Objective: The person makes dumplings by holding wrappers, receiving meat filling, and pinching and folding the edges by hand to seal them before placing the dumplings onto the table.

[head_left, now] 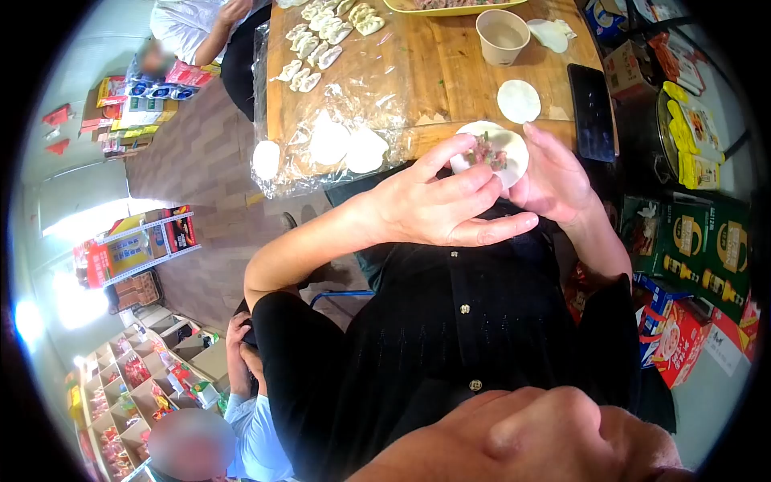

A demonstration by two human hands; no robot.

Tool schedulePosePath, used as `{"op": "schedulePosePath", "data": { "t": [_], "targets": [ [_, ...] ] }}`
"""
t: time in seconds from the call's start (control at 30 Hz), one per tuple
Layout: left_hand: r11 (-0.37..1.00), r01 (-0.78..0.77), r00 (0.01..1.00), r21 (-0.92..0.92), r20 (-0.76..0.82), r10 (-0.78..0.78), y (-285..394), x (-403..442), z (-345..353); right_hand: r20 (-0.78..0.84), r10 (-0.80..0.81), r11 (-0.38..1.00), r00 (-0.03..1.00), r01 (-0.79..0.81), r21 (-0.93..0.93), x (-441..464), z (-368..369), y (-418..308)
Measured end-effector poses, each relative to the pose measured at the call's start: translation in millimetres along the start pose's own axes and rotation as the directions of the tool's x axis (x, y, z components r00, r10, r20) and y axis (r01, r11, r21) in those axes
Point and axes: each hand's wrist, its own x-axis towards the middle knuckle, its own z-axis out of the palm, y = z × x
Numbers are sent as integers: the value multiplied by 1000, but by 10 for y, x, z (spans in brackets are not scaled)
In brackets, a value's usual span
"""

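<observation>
A round dumpling wrapper point(518, 161) with a mound of meat and green filling point(487, 154) on it is held above the table's near edge. My right hand point(554, 181) cups it from the right side, thumb up by the rim and the fingers partly hidden beneath. From the left, my left hand point(442, 197) pinches the wrapper's edge and touches it beside the filling; its lower fingers stretch out to the right. A flat wrapper point(519, 101) lies on the table just beyond my hands.
Rows of folded dumplings point(321, 36) sit on the wooden table point(434, 72), near plastic film point(297, 173) with pale wrappers point(365, 150). A paper cup point(502, 38), a tray of filling point(450, 10) and a phone point(592, 112) are close by. Boxes line the right; two people sit leftward.
</observation>
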Motion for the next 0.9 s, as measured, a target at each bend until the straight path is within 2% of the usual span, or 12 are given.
{"op": "schedulePosePath", "data": {
  "t": [0.07,0.27,0.4,0.5,0.57,0.7,0.77,0.8,0.83,0.9],
  "targets": [
    [998,68,997,1,-25,-68,38,20,-4,3,-25,999,1000,25,31,10,61,14],
    [995,99,995,20,-28,-98,105,-45,11,-84,-62,997,995,58,-48,17,183,39],
    [994,110,993,15,-42,-109,85,-44,-27,-52,-53,997,997,50,-57,50,183,44],
    [984,170,983,-54,-58,-173,97,-50,-35,-50,-39,996,998,35,-77,42,154,56],
    [971,209,975,-119,-57,-216,79,-55,-52,-115,-36,973,993,8,-232,32,134,68],
    [972,189,975,-139,-92,-203,44,-64,-97,-120,-14,972,993,-14,-235,35,144,84],
    [927,290,954,-239,-7,-300,6,-81,-125,-97,-31,929,995,-7,-371,30,70,118],
    [870,368,921,-327,-2,-390,-23,-91,-104,-36,-66,915,997,46,-402,54,144,140],
    [868,371,920,-329,-1,-393,-12,-85,-80,-59,-55,879,997,20,-476,49,139,137],
    [480,628,674,-613,119,-729,2,-52,-34,-18,-113,802,993,80,-591,122,290,169]
  ]
}}
